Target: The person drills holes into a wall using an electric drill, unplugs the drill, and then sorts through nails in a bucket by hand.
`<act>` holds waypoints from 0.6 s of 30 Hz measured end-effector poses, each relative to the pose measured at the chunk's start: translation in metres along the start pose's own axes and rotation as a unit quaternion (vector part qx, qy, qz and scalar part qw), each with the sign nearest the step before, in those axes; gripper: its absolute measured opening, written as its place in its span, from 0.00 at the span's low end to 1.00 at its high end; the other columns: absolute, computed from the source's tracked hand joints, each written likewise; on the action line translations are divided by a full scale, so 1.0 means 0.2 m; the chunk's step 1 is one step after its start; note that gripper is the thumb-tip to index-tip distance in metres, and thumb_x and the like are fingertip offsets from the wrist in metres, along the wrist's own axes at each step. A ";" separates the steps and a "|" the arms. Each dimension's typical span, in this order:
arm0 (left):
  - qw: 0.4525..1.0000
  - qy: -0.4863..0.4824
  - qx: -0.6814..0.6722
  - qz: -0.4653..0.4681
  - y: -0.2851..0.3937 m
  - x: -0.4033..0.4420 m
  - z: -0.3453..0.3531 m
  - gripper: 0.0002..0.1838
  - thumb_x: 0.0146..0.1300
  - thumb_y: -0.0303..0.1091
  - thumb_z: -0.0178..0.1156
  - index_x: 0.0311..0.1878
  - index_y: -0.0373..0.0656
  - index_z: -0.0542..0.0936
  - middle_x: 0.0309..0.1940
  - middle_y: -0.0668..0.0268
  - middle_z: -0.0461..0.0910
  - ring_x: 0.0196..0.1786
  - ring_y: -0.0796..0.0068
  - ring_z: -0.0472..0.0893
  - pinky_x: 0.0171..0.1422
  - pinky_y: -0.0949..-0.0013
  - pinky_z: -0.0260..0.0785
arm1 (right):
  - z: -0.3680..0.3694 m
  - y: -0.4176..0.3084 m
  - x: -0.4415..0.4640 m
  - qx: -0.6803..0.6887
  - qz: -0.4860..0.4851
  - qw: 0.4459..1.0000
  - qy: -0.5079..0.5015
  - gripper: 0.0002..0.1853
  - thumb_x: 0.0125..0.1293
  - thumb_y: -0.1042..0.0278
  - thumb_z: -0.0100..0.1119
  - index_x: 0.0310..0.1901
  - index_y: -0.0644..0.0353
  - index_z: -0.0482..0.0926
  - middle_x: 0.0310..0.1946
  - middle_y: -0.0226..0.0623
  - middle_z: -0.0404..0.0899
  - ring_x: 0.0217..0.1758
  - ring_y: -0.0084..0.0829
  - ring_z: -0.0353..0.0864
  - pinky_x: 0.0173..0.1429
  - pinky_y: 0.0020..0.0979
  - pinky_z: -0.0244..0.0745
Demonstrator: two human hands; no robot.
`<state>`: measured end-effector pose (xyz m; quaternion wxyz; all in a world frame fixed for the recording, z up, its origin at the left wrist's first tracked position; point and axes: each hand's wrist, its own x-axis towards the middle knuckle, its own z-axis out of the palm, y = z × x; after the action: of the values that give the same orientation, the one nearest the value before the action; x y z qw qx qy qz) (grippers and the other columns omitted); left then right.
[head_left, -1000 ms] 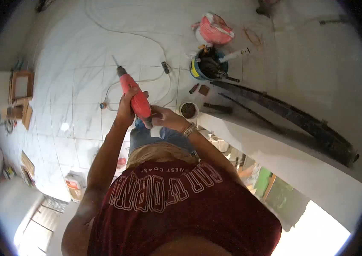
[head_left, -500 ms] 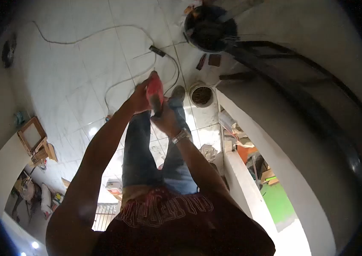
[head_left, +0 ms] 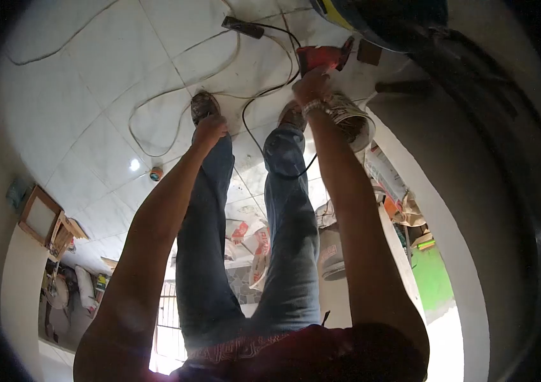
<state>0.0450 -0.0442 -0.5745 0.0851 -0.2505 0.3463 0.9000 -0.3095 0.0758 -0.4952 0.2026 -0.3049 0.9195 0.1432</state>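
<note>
My right hand (head_left: 312, 88), with a watch on its wrist, is closed on a red drill (head_left: 319, 58) low over the floor, beside a white bucket (head_left: 364, 137). A black cord (head_left: 252, 135) loops past my right leg. In front of my left shin, just above the left shoe (head_left: 203, 106), is my left hand (head_left: 212, 130) with its fingers closed; what they hold, if anything, is too small to make out. A black socket block (head_left: 243, 27) lies on the tiles with a pale cable.
A dark blue bucket (head_left: 388, 22) stands at the top right, near a brown square piece (head_left: 370, 52). Long dark metal parts (head_left: 474, 76) stretch down the right side. A small round orange item (head_left: 156, 173) and a wooden frame (head_left: 41, 215) are on the left.
My hands have come apart. The right one has carried the drill forward and right, down toward the buckets; the left has let go of it. The view has shifted, showing more of my legs.
</note>
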 end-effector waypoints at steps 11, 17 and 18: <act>0.930 0.307 0.187 -0.073 0.31 0.51 0.05 0.18 0.67 0.30 0.63 0.57 0.31 0.80 0.43 0.53 0.86 0.41 0.62 0.87 0.44 0.62 0.81 | 0.17 0.00 0.40 0.102 0.168 0.980 -0.033 0.55 0.59 0.61 0.67 0.77 0.75 0.39 0.65 0.68 0.66 0.51 0.59 0.85 0.52 0.49 0.85; 0.927 0.221 0.300 0.024 0.43 0.92 0.02 0.20 0.67 0.27 0.60 0.59 0.26 0.77 0.42 0.50 0.85 0.41 0.62 0.87 0.44 0.67 0.81 | 0.25 -0.04 0.37 0.153 0.157 0.975 -0.044 0.55 0.62 0.59 0.65 0.77 0.74 0.38 0.67 0.72 0.61 0.49 0.59 0.86 0.51 0.49 0.86; 0.959 0.246 0.142 -0.002 0.44 0.95 0.03 0.20 0.68 0.27 0.58 0.60 0.25 0.77 0.42 0.49 0.84 0.42 0.61 0.87 0.43 0.68 0.81 | 0.22 -0.03 0.35 0.150 0.147 0.976 -0.050 0.53 0.64 0.58 0.64 0.77 0.74 0.38 0.68 0.75 0.59 0.48 0.58 0.87 0.50 0.47 0.87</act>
<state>-0.1503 -0.1085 -0.6169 0.0340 -0.4501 0.4802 0.7521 -0.3445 0.0529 -0.5676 0.2685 -0.1247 0.9540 0.0467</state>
